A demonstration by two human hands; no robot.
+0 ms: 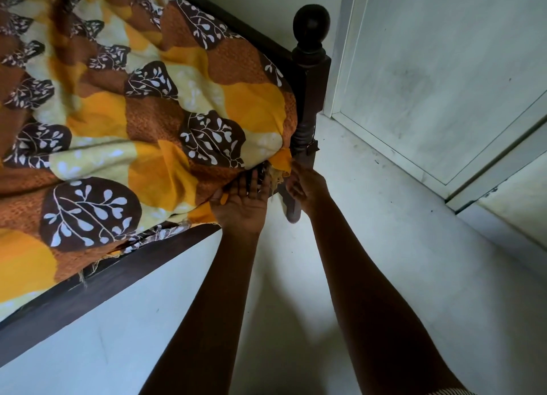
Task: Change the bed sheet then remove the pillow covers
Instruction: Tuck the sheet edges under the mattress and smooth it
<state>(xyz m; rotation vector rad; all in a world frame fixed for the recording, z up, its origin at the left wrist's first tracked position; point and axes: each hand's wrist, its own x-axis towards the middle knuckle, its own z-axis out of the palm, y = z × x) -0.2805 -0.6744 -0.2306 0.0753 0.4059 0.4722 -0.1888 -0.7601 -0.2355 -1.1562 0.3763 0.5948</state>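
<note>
The leaf-print bed sheet [148, 113] covers the bed, bunching at the corner beside the dark bedpost [311, 69]. Your left hand [241, 201], palm up with fingers straight, pushes under that corner. Your right hand [305, 184] pinches its tip with curled fingers.

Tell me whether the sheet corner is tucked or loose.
Loose: the sheet corner hangs out by the bedpost, right hand pinching it.

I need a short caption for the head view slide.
Left hand pushes under the bed sheet corner; right hand pinches it beside the bedpost.
</note>
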